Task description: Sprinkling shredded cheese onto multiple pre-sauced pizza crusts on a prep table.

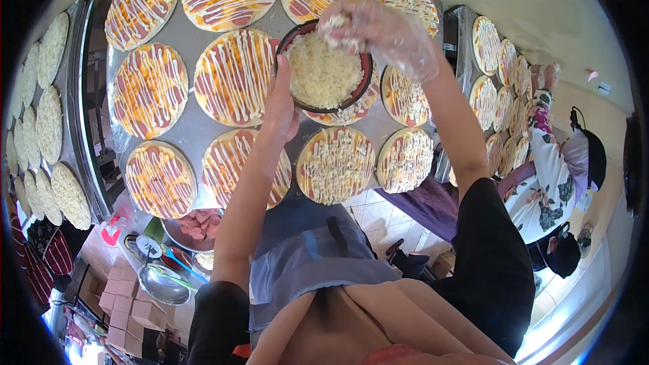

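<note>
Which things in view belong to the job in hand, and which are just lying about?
In the job: bowl; shredded white topping; left hand gripping the bowl; right hand holding topping; striped pizzas.
Lying about, seemingly: pink meat slices; blue utensil; stacked boxes.

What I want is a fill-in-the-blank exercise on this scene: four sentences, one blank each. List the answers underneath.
1. The left hand holds a round, dark-rimmed ____ filled with white shreds.
2. The right hand, pinching some shreds, is covered by a clear plastic ____.
3. On the metal table, the row of pizzas nearest the person counts ____.
4. The co-worker in the flowered top is on the person's ____ side.

Missing words: bowl; glove; four; right.
</note>
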Available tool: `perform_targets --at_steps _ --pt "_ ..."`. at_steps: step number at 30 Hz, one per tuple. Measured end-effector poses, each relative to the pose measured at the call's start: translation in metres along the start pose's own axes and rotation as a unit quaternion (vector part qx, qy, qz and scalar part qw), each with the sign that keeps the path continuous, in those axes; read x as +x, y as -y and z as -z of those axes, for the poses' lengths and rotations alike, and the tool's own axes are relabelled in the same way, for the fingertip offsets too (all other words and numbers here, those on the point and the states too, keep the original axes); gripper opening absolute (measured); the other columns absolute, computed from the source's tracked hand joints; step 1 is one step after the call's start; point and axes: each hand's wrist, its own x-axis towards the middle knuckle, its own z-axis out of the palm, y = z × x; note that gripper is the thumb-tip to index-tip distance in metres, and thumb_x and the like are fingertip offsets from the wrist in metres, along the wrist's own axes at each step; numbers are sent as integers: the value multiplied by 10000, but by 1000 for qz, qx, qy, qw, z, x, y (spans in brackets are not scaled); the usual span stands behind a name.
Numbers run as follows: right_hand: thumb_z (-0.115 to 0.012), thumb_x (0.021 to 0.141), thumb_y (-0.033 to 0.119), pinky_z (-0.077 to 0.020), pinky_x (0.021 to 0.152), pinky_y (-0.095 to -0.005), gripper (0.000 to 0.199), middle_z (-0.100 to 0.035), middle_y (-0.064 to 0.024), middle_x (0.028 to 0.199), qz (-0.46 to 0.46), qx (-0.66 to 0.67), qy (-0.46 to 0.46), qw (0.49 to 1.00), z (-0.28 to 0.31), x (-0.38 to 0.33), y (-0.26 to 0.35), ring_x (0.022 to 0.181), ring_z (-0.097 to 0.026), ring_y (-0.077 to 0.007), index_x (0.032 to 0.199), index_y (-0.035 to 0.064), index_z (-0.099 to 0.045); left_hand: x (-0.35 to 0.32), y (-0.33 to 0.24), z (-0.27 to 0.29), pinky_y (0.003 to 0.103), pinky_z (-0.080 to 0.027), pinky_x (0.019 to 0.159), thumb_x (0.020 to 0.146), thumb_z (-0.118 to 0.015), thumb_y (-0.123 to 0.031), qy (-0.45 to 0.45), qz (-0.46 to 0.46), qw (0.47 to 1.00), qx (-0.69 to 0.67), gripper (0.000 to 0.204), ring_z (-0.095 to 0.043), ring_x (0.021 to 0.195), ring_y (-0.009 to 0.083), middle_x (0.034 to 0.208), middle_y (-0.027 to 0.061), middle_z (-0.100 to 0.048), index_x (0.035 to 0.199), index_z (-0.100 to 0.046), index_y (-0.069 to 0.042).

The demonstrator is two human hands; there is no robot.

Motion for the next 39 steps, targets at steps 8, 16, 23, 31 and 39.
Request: perform_targets --at_steps 8,16,23,31,39 --pt "-690 808 287 -458 583 -240 369 -630 -33 804 -34 -276 -62 959 81 126 -46 639 -547 -88 1116 94 -631 -23 1 7 345 -419 976 953 -359 -489 -30 -39 999 -5 598 -510 1166 205 1300 109 -491 1329 -374 -24" --pt "-574 888 233 -471 622 -257 247 -629 -12 772 -7 -206 37 978 141 139 -28 671 -548 -101 1081 87 -623 -84 32 29 384 -376 1017 967 -310 -478 -83 -16 996 -16 622 -447 1228 237 1355 134 -424 1373 -293 -8" --pt "-591 827 194 -486 686 -288 279 -656 -27 862 -12 -417 -19 908 113 167 -73 726 -590 -138 1096 131 -631 -105 47 35 379 -388 1009 969 -300 -474 -91 12 996 -10 614 -459 1215 248 1339 158 -435 1363 -304 -2" --pt "-562 864 186 -495 637 -255 229 -650 -35 813 -57 -463 -90 880 84 179 -10 690 -593 -131 1057 88 -637 -105 48 26 358 -434 963 988 -339 -367 -113 39 992 -37 499 -497 1169 234 1290 149 -466 1336 -316 -9" --pt "-455 912 111 -394 999 -376 338 -501 -164 1278 -177 -194 -231 937 71 130 33 1198 -470 -267 1235 39 -525 -107 52 29 353 -429 968 990 -340 -356 -119 36 991 -47 491 -503 1161 228 1284 150 -468 1336 -314 -8"
